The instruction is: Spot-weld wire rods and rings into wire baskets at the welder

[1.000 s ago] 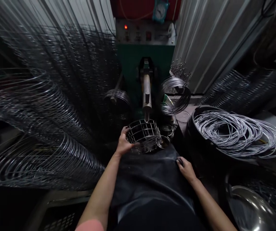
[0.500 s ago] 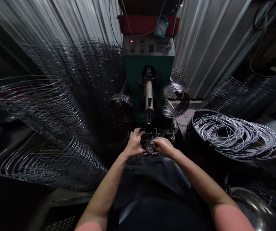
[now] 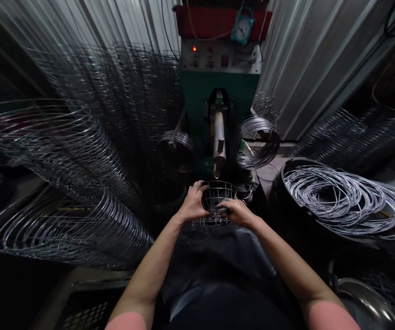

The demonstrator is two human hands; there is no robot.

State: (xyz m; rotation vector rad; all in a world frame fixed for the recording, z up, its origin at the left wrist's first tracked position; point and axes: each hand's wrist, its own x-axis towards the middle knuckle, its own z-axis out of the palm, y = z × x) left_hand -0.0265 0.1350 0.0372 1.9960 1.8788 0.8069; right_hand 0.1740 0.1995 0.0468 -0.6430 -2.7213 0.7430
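Note:
A small round wire basket (image 3: 219, 187) of silver mesh is at my lap, just above the dark apron (image 3: 218, 275). My left hand (image 3: 194, 201) grips its left side, fingers over the far edge and thumb toward the near side. My right hand (image 3: 236, 212) is closed over the basket's inside at the right, fingers pointing left. Whatever lies between those fingers is too small and dark to make out. Beyond the basket, the metal arm (image 3: 219, 137) of a green machine (image 3: 200, 91) points down toward it.
Tall stacks of wire rings (image 3: 90, 151) crowd the left. Wire-ring bundles (image 3: 257, 142) hang beside the machine arm. At right, a black tub (image 3: 281, 183) holds loose wire rings (image 3: 342, 192), with a shiny metal bowl (image 3: 365, 298) nearer. A plastic crate (image 3: 90, 286) is at lower left.
The view has shifted slightly, so the machine appears higher and farther right. My right fingers have moved a little within the basket. My left hand keeps its hold.

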